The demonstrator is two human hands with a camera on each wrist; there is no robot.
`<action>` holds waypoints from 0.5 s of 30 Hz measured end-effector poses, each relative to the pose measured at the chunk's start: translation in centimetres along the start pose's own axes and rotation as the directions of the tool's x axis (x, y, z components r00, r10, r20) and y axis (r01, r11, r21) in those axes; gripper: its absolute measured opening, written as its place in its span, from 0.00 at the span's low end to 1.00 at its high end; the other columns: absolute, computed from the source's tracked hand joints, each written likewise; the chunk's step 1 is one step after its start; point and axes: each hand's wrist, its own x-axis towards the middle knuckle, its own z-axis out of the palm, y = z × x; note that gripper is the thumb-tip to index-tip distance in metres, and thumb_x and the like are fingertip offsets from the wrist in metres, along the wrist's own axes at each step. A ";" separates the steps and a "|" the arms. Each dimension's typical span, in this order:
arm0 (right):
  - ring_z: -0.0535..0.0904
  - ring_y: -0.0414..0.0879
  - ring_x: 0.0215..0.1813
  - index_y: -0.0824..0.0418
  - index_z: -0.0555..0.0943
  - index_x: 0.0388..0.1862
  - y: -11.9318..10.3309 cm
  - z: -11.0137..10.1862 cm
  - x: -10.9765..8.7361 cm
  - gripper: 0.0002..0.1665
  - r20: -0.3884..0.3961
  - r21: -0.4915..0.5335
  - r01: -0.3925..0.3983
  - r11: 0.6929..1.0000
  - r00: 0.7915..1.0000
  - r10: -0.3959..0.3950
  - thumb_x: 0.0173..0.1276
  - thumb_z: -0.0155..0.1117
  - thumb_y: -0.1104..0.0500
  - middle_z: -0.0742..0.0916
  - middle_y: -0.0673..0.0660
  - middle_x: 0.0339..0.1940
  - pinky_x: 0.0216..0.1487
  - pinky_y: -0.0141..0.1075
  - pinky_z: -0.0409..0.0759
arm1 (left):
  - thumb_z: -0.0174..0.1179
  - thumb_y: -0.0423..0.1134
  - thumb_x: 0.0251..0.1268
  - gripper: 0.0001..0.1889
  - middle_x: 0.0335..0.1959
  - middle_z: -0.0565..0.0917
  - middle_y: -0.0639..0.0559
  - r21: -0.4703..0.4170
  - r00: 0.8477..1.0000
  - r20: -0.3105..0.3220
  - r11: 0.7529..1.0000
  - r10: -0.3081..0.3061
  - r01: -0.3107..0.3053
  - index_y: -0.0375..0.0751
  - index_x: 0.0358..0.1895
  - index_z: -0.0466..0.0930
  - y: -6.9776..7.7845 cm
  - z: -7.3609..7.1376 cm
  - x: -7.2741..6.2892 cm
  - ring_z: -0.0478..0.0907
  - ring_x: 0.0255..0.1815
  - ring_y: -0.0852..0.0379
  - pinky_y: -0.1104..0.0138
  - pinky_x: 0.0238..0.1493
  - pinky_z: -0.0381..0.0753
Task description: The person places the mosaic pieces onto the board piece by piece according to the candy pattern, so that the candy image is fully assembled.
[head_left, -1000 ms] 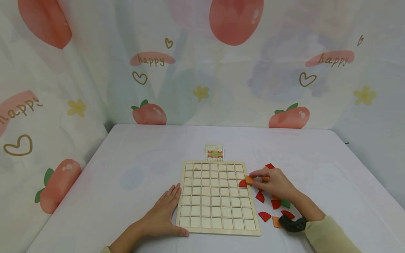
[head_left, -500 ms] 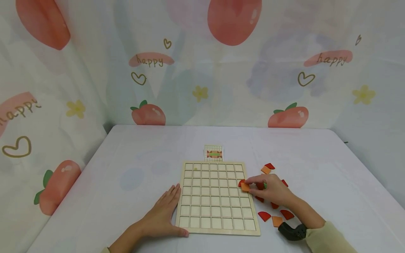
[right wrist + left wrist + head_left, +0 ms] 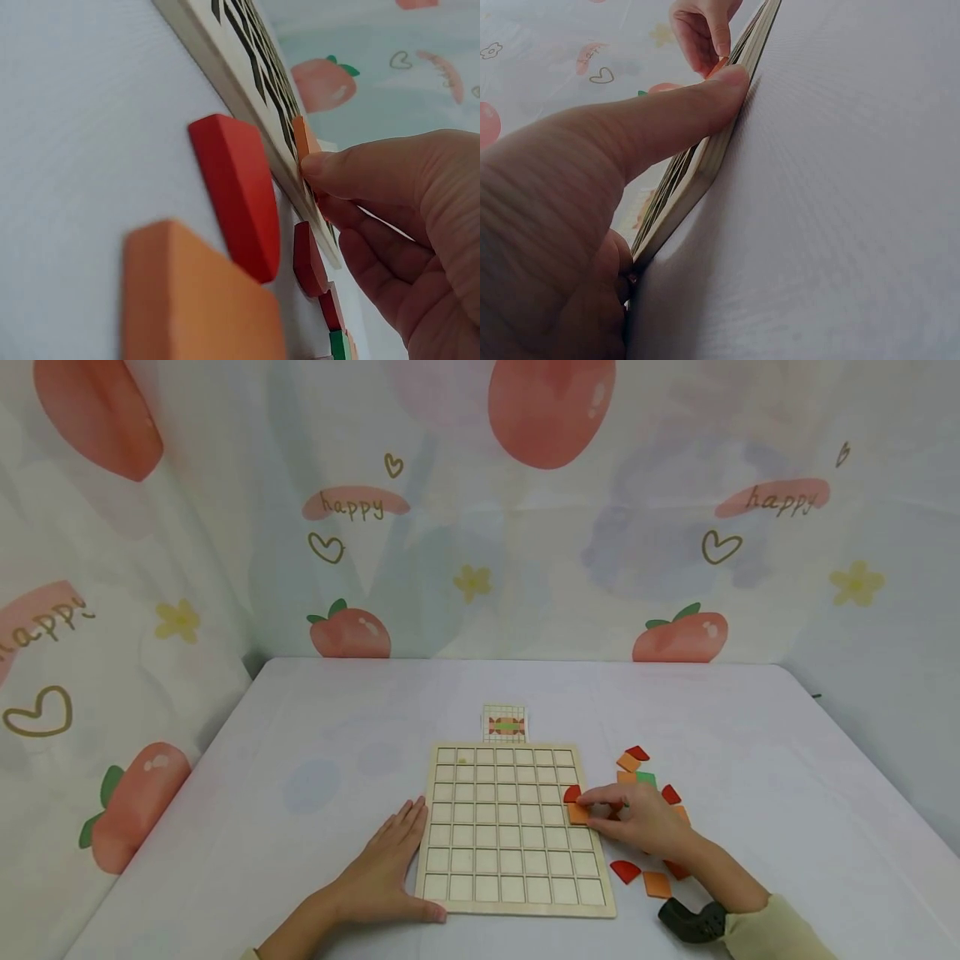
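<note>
Wooden grid board [image 3: 512, 862] and loose coloured pieces lie on a white-covered table [image 3: 225, 793], with a fruit-printed backdrop [image 3: 480, 518] rising behind the far edge of the surface. We find the board midway between the surface's left and right edges and well short of its far edge. At the board's left edge, we see the left hand [image 3: 378, 868] spread out, its fingers nearly straight and touching that side while the thumb rests on the near rim by the left corner. From the surface's right side, the right hand [image 3: 647, 818] reaches to the board's right edge, thumb and fingertip nearly together, pinching an orange tile [image 3: 577, 814] between them. We see a black strap-like device [image 3: 692, 922] at that wrist. A small patterned card [image 3: 506, 724] sits just beyond the board's far edge. Our orange tile is over the rightmost column, fourth row from the far edge; whether it lies flat in its cell, we cannot tell. Just beyond it, in the third row, we see a red quarter-round piece [image 3: 572, 793]. More red, orange and green pieces lie between the board and the surface's right edge, some partly hidden by the right hand.
</note>
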 end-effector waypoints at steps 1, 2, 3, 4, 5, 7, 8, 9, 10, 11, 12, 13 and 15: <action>0.77 0.39 0.31 0.66 0.83 0.41 0.0 0.1 0.0 0.15 -0.002 -0.002 0.005 1.000 1.000 -0.005 0.52 0.70 0.68 0.86 0.53 0.35 0.27 0.32 0.78 | 0.56 0.77 0.37 0.66 0.74 0.40 0.46 -0.001 1.000 0.001 1.000 0.000 0.000 0.34 0.72 0.39 0.0 0.0 0.0 0.33 0.72 0.51 0.53 0.68 0.40; 0.77 0.39 0.30 0.66 0.83 0.41 0.1 0.1 0.0 0.15 -0.003 0.000 0.008 1.000 1.000 -0.008 0.52 0.70 0.68 0.86 0.53 0.35 0.27 0.32 0.78 | 0.56 0.77 0.37 0.66 0.74 0.39 0.46 -0.002 1.000 0.002 1.000 -0.001 0.001 0.34 0.72 0.38 0.0 0.0 0.0 0.33 0.72 0.51 0.53 0.68 0.40; 0.76 0.38 0.30 0.66 0.83 0.41 0.1 0.1 0.0 0.15 -0.005 0.002 0.008 1.000 1.000 -0.008 0.52 0.70 0.68 0.86 0.53 0.35 0.27 0.31 0.78 | 0.56 0.77 0.37 0.66 0.74 0.39 0.46 -0.001 1.000 0.002 1.000 0.001 -0.001 0.34 0.72 0.38 0.0 0.0 0.0 0.33 0.72 0.51 0.53 0.68 0.40; 0.76 0.37 0.30 0.66 0.83 0.41 0.1 0.2 0.0 0.15 -0.006 0.004 0.010 1.000 1.000 -0.010 0.52 0.70 0.68 0.86 0.53 0.35 0.26 0.31 0.78 | 0.56 0.77 0.37 0.66 0.74 0.39 0.46 -0.001 1.000 0.002 1.000 0.002 -0.002 0.34 0.72 0.38 0.0 0.0 0.0 0.33 0.72 0.51 0.53 0.68 0.40; 0.76 0.36 0.29 0.66 0.83 0.41 0.0 0.2 0.0 0.15 -0.008 0.005 0.010 1.000 1.000 -0.010 0.52 0.70 0.68 0.86 0.53 0.35 0.26 0.30 0.77 | 0.56 0.77 0.38 0.66 0.74 0.39 0.46 0.001 1.000 0.002 1.000 0.002 -0.002 0.34 0.72 0.39 0.0 0.0 0.0 0.33 0.72 0.51 0.53 0.68 0.40; 0.75 0.36 0.29 0.65 0.83 0.40 0.0 0.2 0.1 0.15 -0.011 0.009 0.012 1.000 1.000 -0.012 0.52 0.70 0.68 0.86 0.53 0.34 0.25 0.29 0.76 | 0.56 0.77 0.38 0.66 0.74 0.39 0.46 0.006 1.000 0.003 1.000 0.002 -0.002 0.34 0.72 0.39 0.0 -0.1 0.0 0.33 0.72 0.51 0.53 0.68 0.41; 0.74 0.36 0.28 0.65 0.83 0.40 -0.1 0.2 0.1 0.14 -0.012 0.008 0.012 1.000 1.000 -0.012 0.52 0.70 0.68 0.86 0.52 0.34 0.25 0.29 0.76 | 0.56 0.77 0.38 0.66 0.74 0.39 0.46 0.007 1.000 0.004 1.000 0.002 -0.002 0.34 0.72 0.39 0.0 -0.1 -0.1 0.33 0.72 0.51 0.53 0.68 0.41; 0.74 0.36 0.28 0.65 0.83 0.40 -0.1 0.3 0.1 0.14 -0.013 0.008 0.014 1.000 1.000 -0.014 0.52 0.70 0.68 0.86 0.52 0.34 0.25 0.29 0.75 | 0.55 0.77 0.38 0.66 0.74 0.39 0.46 0.008 1.000 0.004 1.000 0.001 -0.001 0.34 0.72 0.39 0.0 -0.1 -0.1 0.33 0.72 0.51 0.53 0.68 0.41; 0.74 0.37 0.28 0.64 0.83 0.40 -0.1 0.3 0.1 0.14 -0.012 0.007 0.017 1.000 1.000 -0.017 0.52 0.70 0.68 0.86 0.52 0.33 0.24 0.29 0.75 | 0.55 0.77 0.38 0.66 0.74 0.39 0.46 0.009 1.000 0.005 1.000 0.000 0.000 0.34 0.72 0.39 0.0 -0.1 -0.1 0.33 0.72 0.51 0.53 0.68 0.41; 0.74 0.37 0.28 0.64 0.83 0.41 -0.1 0.3 0.2 0.14 -0.013 0.007 0.018 1.000 1.000 -0.018 0.53 0.70 0.68 0.86 0.52 0.33 0.24 0.29 0.75 | 0.55 0.77 0.37 0.66 0.74 0.39 0.46 0.010 1.000 0.005 1.000 -0.001 0.001 0.34 0.72 0.39 0.0 -0.1 0.0 0.33 0.72 0.51 0.53 0.68 0.41; 0.74 0.37 0.28 0.64 0.83 0.41 -0.1 0.3 0.2 0.14 -0.012 0.007 0.021 1.000 1.000 -0.021 0.53 0.70 0.68 0.86 0.52 0.34 0.24 0.29 0.75 | 0.55 0.77 0.37 0.66 0.74 0.39 0.46 0.010 1.000 0.005 1.000 -0.002 0.002 0.34 0.72 0.39 0.0 -0.1 0.0 0.33 0.72 0.51 0.53 0.68 0.40; 0.74 0.38 0.28 0.64 0.83 0.41 -0.1 0.3 0.2 0.14 -0.010 0.006 0.023 1.000 1.000 -0.023 0.53 0.70 0.68 0.86 0.53 0.34 0.25 0.29 0.75 | 0.56 0.77 0.37 0.66 0.74 0.39 0.46 0.009 1.000 0.005 1.000 -0.002 0.002 0.34 0.72 0.39 0.1 -0.1 0.0 0.33 0.72 0.51 0.53 0.68 0.40; 0.74 0.38 0.29 0.64 0.83 0.41 -0.2 0.4 0.2 0.14 -0.008 0.009 0.020 1.000 1.000 -0.020 0.53 0.69 0.68 0.86 0.53 0.35 0.25 0.29 0.75 | 0.56 0.77 0.37 0.66 0.74 0.39 0.46 0.008 1.000 0.005 1.000 -0.004 0.004 0.34 0.72 0.39 0.1 -0.1 0.0 0.33 0.72 0.51 0.53 0.68 0.40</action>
